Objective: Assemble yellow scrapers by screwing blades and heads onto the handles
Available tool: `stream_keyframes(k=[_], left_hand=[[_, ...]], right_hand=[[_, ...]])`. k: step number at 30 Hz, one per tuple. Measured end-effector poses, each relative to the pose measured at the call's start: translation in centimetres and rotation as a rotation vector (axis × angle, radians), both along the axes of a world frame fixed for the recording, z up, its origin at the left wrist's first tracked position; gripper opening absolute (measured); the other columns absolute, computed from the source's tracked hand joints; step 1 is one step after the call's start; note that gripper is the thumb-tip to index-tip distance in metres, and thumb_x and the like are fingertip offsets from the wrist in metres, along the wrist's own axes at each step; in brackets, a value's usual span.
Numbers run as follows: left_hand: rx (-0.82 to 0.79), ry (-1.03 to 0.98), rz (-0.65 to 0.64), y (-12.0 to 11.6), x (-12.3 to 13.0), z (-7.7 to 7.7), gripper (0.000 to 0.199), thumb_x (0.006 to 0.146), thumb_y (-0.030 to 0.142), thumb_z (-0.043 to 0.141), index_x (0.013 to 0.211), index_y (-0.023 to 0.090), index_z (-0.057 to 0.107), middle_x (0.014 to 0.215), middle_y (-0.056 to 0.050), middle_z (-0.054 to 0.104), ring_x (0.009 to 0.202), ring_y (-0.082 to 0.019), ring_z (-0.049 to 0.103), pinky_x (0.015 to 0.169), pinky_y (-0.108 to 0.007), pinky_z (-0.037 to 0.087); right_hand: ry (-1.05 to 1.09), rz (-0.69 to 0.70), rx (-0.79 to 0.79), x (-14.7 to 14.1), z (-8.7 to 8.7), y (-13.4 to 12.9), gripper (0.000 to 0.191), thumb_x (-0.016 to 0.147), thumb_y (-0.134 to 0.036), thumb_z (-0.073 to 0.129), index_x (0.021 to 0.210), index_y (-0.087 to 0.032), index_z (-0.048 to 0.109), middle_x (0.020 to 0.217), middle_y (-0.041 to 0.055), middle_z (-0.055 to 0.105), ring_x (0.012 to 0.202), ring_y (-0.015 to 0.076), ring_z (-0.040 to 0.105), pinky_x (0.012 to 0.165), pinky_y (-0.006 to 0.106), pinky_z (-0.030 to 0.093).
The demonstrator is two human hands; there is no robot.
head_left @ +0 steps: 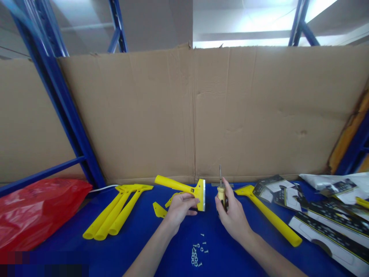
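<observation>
Holding screwdriver (pixel 221 193) upright, right fingers (pixel 228 189)

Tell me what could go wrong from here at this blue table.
The left hand grips the yellow scraper close to its metal edge, so a slip might cut a finger.
The right hand holds a screwdriver tip up, its shaft bare; it could poke someone.
Small screws and nuts lie loose between the forearms and may get knocked away.
</observation>
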State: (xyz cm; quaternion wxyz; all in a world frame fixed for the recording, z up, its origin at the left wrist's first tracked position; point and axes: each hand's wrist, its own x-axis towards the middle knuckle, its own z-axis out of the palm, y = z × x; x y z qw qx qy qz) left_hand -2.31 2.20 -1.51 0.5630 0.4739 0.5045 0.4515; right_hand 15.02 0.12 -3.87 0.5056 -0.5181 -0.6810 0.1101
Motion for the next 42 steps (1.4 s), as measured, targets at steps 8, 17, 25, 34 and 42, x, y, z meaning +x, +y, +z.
stream_keyframes(k=[8,17,25,34,42], left_hand=[[0.015,-0.04,-0.004,0.0,-0.2,0.0,0.018,0.066,0.019,0.07,0.082,0.011,0.072,0.079,-0.008,0.072,0.064,-0.012,0.062,0.051,-0.018,0.051],[0.048,-0.083,0.05,0.3,-0.6,-0.1,0.021,0.065,0.019,0.071,0.084,0.009,0.071,0.084,-0.011,0.072,0.067,-0.013,0.063,0.053,-0.02,0.052],[0.071,-0.111,0.144,0.5,-0.4,-0.2,0.017,0.065,0.016,0.072,0.079,0.008,0.07,0.079,-0.009,0.071,0.065,-0.014,0.064,0.052,-0.02,0.053],[0.059,-0.098,0.245,0.5,0.1,-0.3,0.009,0.069,0.01,0.07,0.077,0.008,0.068,0.078,-0.009,0.072,0.065,-0.014,0.066,0.051,-0.02,0.054],[0.075,-0.092,0.244,0.5,0.2,-0.4,0.01,0.069,0.011,0.07,0.079,0.009,0.07,0.081,-0.009,0.072,0.067,-0.015,0.067,0.05,-0.02,0.054]], right_hand=[[-0.086,0.037,0.012,0.0,-0.3,-0.1,0.066,0.083,-0.021,0.045,0.144,-0.016,0.019,0.091,0.0072,0.066,0.077,0.0204,0.065,0.069,0.034,0.053],[0.014,0.08,-0.015,0.1,-0.8,0.4,0.039,0.087,-0.029,0.047,0.124,-0.018,0.039,0.106,0.0115,0.068,0.098,0.0228,0.066,0.082,0.038,0.053],[-0.088,0.076,0.2,0.7,0.2,0.3,0.031,0.087,-0.024,0.049,0.114,-0.018,0.062,0.103,0.0101,0.071,0.094,0.021,0.067,0.082,0.032,0.054],[-0.032,0.008,0.156,1.5,1.0,0.0,0.025,0.08,-0.022,0.052,0.102,-0.017,0.064,0.089,0.0091,0.068,0.081,0.0213,0.066,0.074,0.034,0.055],[0.269,0.119,-0.128,3.2,0.1,-1.7,0.021,0.076,-0.024,0.055,0.095,-0.02,0.049,0.07,0.0,0.063,0.051,0.0148,0.059,0.048,0.028,0.051]])
